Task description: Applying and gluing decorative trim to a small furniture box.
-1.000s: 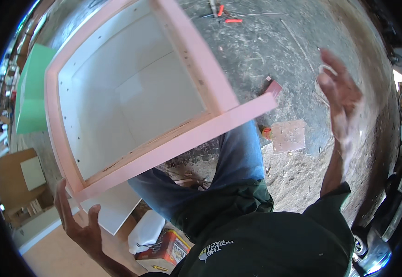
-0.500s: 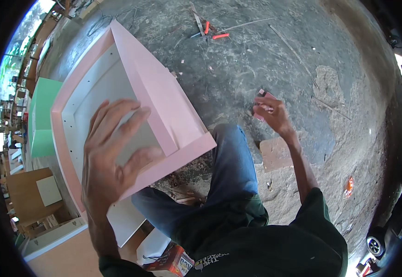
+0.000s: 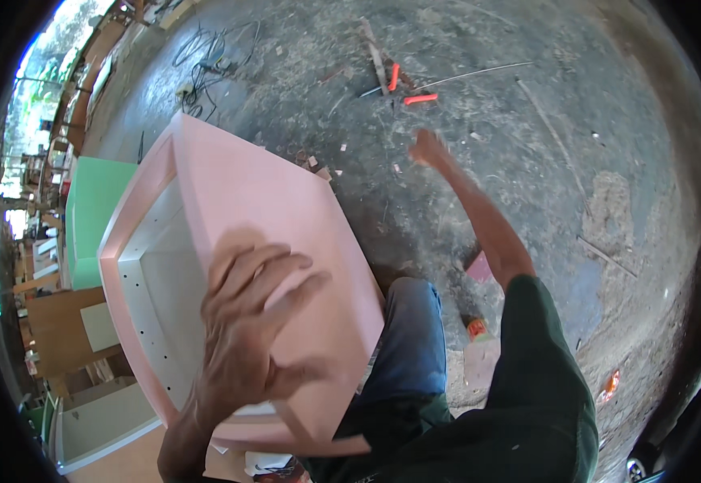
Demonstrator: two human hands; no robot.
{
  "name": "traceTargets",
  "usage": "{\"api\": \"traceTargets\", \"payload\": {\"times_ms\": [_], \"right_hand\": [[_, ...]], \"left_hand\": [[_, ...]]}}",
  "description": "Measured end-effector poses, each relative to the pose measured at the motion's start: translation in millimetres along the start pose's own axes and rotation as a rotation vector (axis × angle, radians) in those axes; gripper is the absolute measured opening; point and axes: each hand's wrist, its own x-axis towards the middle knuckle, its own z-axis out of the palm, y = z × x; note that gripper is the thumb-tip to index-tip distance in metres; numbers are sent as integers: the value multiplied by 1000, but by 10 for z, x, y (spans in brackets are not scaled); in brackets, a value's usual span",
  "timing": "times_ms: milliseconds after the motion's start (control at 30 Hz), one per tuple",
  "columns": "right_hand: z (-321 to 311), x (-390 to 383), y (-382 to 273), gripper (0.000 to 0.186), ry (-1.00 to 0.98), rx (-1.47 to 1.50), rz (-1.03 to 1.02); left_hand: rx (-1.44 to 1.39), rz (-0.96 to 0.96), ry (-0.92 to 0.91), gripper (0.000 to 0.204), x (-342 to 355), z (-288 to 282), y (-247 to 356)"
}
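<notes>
A large, box-shaped cabinet with pink outer faces and a white interior (image 3: 286,201) sits in front of the seated person, just left of a leg in blue denim (image 3: 415,338), its open side turned toward the left and framed by a pink rim. Small dark holes run in a row along the white inner wall. The left hand (image 3: 242,338) is over the near part of the broad pink face, back of the hand up, its fingers spread well apart and the thumb held away from them; whether they touch the surface cannot be told. The right hand (image 3: 428,149) reaches forward over the grey, scuffed concrete floor (image 3: 511,161), beyond the far edge of the cabinet; it is blurred, and it cannot be told whether its fingers are closed or hold anything. Nearest to it lies a hand tool with two bright orange handles (image 3: 420,100), beside a thin, pale metal rod (image 3: 483,73). Small wood scraps (image 3: 314,163) lie by the cabinet's far edge, and tangled dark cables (image 3: 199,84) farther off. Closer to the knee are a flat, dark pink block (image 3: 479,266), partly behind the right forearm, and a small red-orange container (image 3: 476,328). At the left, a pale green box-like piece (image 3: 101,217) stands behind the cabinet, and a brown board (image 3: 61,330) is nearer.
</notes>
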Motion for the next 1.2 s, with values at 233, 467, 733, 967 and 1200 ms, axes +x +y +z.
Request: {"api": "traceTargets", "payload": {"times_ms": [233,467,733,967,1200], "right_hand": [[272,1532,-84,47,202,-251,-17],[490,1990,-247,48,239,-608,-345],[766,1728,-364,37,296,-826,-179],[1538,1069,953,17,523,-841,-406],[1182,-920,-165,12,158,-356,-993]], "left_hand": [[43,-271,-150,77,123,-57,119],[93,-287,-123,70,256,-61,212],[93,-292,-158,67,220,-68,198],[85,-203,-161,76,179,32,62],[111,-282,-106,64,106,40,158]]}}
